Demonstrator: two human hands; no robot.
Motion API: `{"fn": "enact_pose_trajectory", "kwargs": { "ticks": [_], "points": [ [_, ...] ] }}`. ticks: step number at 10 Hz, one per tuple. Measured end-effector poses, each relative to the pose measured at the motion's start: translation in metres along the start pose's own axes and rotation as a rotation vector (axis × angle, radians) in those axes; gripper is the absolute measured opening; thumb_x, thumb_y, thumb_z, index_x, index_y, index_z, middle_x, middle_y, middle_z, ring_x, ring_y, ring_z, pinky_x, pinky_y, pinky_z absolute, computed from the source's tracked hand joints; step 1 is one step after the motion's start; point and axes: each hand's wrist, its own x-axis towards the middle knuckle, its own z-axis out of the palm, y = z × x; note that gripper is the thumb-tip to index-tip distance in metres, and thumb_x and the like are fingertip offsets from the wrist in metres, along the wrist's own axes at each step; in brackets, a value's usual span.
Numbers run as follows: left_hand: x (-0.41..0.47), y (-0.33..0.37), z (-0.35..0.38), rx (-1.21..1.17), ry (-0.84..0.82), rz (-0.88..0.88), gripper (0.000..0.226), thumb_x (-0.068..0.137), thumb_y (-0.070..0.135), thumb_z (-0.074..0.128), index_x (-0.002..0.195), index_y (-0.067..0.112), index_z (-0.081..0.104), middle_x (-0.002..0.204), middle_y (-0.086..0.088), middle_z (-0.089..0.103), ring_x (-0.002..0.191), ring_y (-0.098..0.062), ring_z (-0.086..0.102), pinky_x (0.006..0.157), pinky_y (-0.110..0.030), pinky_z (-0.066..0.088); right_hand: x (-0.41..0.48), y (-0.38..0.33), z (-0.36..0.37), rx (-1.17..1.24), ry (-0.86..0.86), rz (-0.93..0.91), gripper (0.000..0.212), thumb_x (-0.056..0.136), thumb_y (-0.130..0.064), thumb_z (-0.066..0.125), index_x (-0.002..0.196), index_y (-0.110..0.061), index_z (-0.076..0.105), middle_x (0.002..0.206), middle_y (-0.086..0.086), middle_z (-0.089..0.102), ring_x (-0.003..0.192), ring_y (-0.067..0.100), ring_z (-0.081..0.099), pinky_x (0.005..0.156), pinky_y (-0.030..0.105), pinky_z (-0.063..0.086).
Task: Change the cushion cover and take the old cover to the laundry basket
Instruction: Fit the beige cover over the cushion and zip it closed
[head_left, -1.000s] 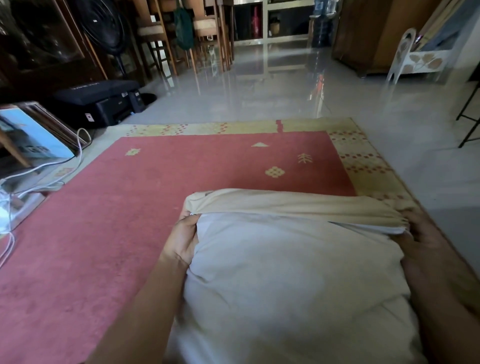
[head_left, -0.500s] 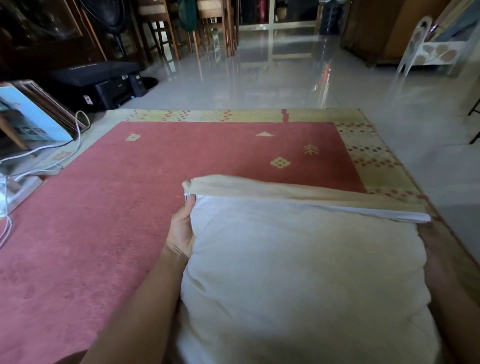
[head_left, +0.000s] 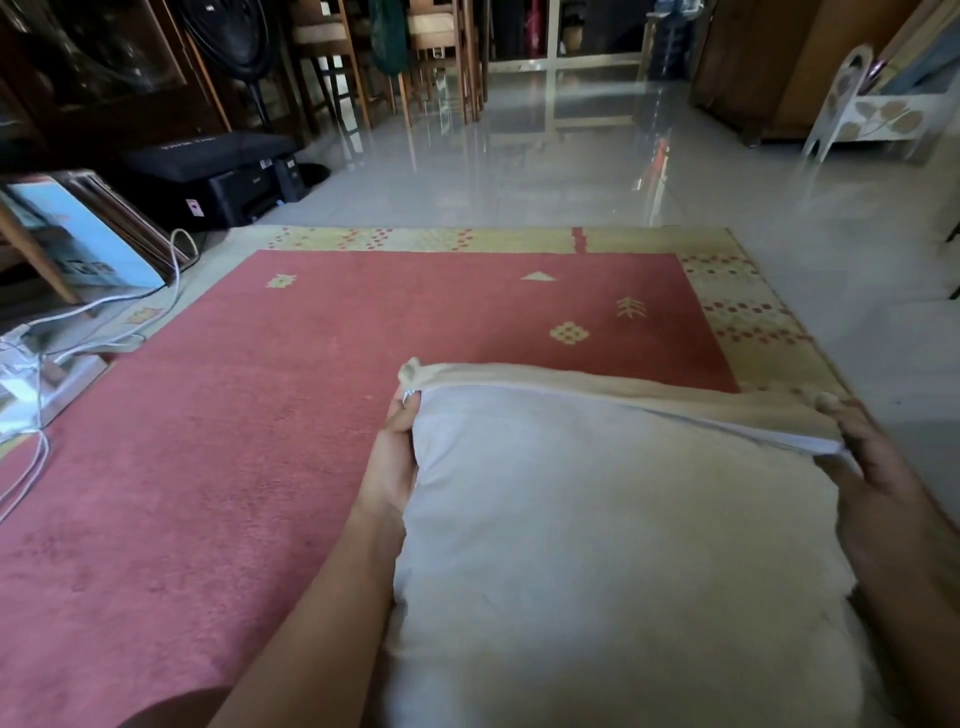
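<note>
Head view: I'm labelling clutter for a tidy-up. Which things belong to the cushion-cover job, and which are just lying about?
In the job: cushion; cover bunched at its far end; left hand and right hand, each holding one end of the cover.

Lying about: rug, printer, cables, chairs, white rack.

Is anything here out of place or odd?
Only the loose white cables look untidy, trailing onto the red rug at left. The beige fabric cover bunched at the far end of the white cushion suits the task.
</note>
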Motion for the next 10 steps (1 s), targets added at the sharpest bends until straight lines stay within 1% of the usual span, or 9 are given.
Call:
{"fn": "enact_pose_trajectory", "kwargs": {
  "ticks": [1,2,3,4,5,6,8,9,10],
  "points": [
    [-0.013,0.006,0.018,-0.059,-0.087,0.058,0.026,0.107,0.018,0.038,0.110,0.031,0.060,0.093,0.003,0.065,0.083,-0.016,0.066,0.073,-0.035,0.055,0.004,-0.008,-0.009,-0.323,0.037,-0.186,0.040,0.085,-0.016,0.051,0.122,-0.027,0.059,0.135,0.007,0.055,0.124,0.027,0.053,0.097,0.010,0.039],
    [-0.033,0.006,0.038,-0.019,-0.139,0.049,0.048,0.106,0.016,0.033,0.083,0.024,0.074,0.084,0.000,0.072,0.077,-0.016,0.071,0.068,-0.032,0.058,0.005,-0.045,-0.015,-0.568,-0.002,-0.322,0.049,0.071,-0.023,0.043,0.110,-0.009,0.070,0.122,0.013,0.063,0.115,0.040,0.057,0.105,0.049,0.040],
    [-0.049,0.004,0.050,0.057,-0.187,0.062,0.051,0.103,0.023,0.037,0.075,0.022,0.080,0.086,-0.002,0.076,0.082,-0.017,0.074,0.070,-0.033,0.060,-0.019,-0.122,0.008,-0.441,-0.245,-0.608,0.043,0.074,-0.024,0.050,0.113,-0.020,0.068,0.117,-0.001,0.065,0.111,0.027,0.061,0.103,0.037,0.042],
    [-0.064,0.007,0.069,0.055,-0.238,0.010,0.037,0.096,0.034,0.046,0.099,0.018,0.080,0.103,-0.008,0.076,0.098,-0.023,0.073,0.081,-0.037,0.060,-0.060,-0.184,0.052,-0.460,-0.355,-0.672,0.056,0.074,-0.060,0.056,0.126,-0.039,0.055,0.125,-0.011,0.052,0.116,0.016,0.051,0.097,0.039,0.042],
    [-0.074,0.005,0.074,0.015,-0.365,-0.112,0.053,0.095,0.049,0.050,0.128,0.011,0.065,0.121,-0.014,0.068,0.113,-0.028,0.066,0.094,-0.041,0.054,-0.079,-0.208,0.079,-0.601,-0.208,-0.765,0.063,0.067,-0.079,0.054,0.116,-0.040,0.054,0.114,-0.012,0.052,0.106,0.018,0.050,0.088,0.041,0.042],
    [-0.078,0.003,0.072,-0.027,-0.447,-0.071,0.068,0.088,0.034,0.070,0.143,0.004,0.043,0.127,-0.020,0.059,0.109,-0.032,0.064,0.092,-0.042,0.053,-0.078,-0.207,0.082,-0.483,-0.073,-0.824,0.043,0.074,-0.065,0.064,0.099,-0.031,0.060,0.100,-0.009,0.057,0.092,0.021,0.051,0.078,0.043,0.047],
    [-0.075,0.001,0.061,0.119,-0.447,0.198,0.030,0.072,0.003,0.071,0.097,0.010,0.055,0.100,-0.016,0.052,0.089,-0.027,0.055,0.076,-0.035,0.046,-0.074,-0.177,0.088,-0.415,0.118,-0.945,0.008,0.067,-0.012,0.056,0.067,-0.018,0.051,0.068,0.000,0.054,0.071,0.030,0.051,0.062,0.044,0.046],
    [-0.074,-0.004,0.040,0.259,-0.317,0.202,0.017,0.079,0.000,0.064,0.088,0.012,0.055,0.078,-0.003,0.056,0.067,-0.013,0.056,0.060,-0.023,0.048,-0.067,-0.162,0.094,-0.397,0.098,-0.935,0.016,0.064,-0.012,0.048,0.074,-0.023,0.043,0.066,0.004,0.051,0.064,0.032,0.051,0.059,0.040,0.044],
    [-0.072,-0.012,0.020,0.441,-0.214,0.176,0.012,0.083,0.013,0.070,0.092,0.016,0.062,0.083,-0.005,0.057,0.077,-0.019,0.054,0.068,-0.027,0.047,-0.056,-0.142,0.105,-0.367,-0.048,-0.864,0.018,0.068,-0.019,0.046,0.078,-0.029,0.036,0.069,0.004,0.052,0.068,0.032,0.053,0.059,0.042,0.047]
  ]
}}
